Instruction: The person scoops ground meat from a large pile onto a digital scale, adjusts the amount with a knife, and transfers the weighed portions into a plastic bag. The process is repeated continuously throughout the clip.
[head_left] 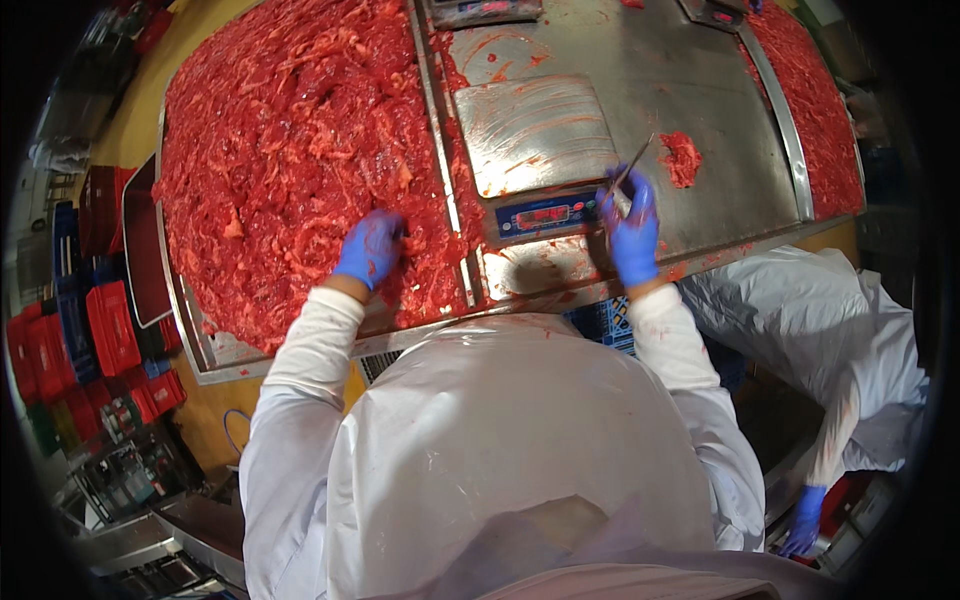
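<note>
Left of centre, the left hand (371, 248) is touching the heap of raw meat trimmings (290, 130) that is filling the upper left; whether its grip is holding any, I cannot tell. Right of centre, the right hand (632, 225) is gripping a knife (637, 160) beside the bench scale (535, 135). A meat scrap (682, 160) is lying on the steel counter (745, 150), upper right.
</note>
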